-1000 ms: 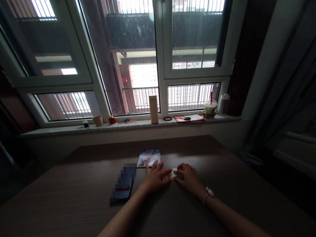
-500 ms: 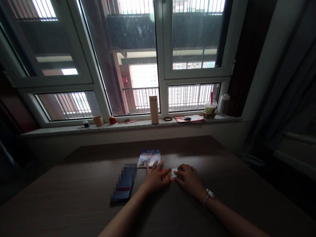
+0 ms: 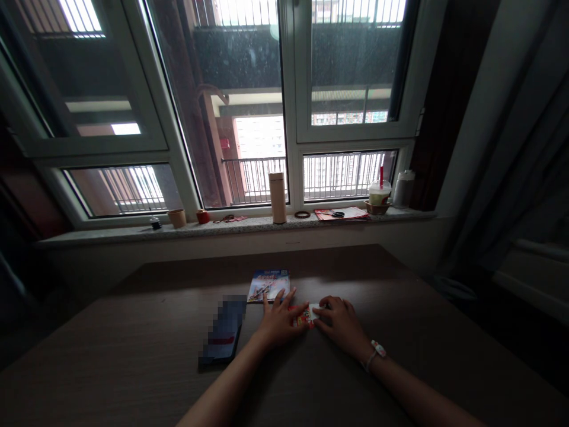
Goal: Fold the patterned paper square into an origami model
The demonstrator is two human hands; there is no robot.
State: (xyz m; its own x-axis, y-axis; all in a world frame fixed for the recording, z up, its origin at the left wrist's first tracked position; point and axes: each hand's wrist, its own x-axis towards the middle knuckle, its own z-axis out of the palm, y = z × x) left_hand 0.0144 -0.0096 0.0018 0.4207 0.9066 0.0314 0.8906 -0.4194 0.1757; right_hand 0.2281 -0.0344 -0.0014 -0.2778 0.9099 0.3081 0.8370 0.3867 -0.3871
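A small red and white printed paper piece [image 3: 300, 316] lies on the dark wooden table between my hands; its exact kind is too small to tell. My left hand [image 3: 279, 322] rests with fingers spread, its thumb and index finger over the red part. Two of its other fingertips reach the lower edge of a blue and white printed booklet [image 3: 269, 286]. On the white end, my right hand [image 3: 340, 319] is closed, curled fingers and thumb pressed at the edge. A bracelet circles the right wrist.
A blurred-out phone [image 3: 222, 332] lies left of my left forearm. Along the windowsill [image 3: 249, 227] stand a beige bottle [image 3: 278, 198], a paper cup [image 3: 176, 218], a red tin [image 3: 203, 216], scissors [image 3: 338, 214] on red papers, a drink cup [image 3: 379, 193] with a straw and a white bottle [image 3: 404, 188].
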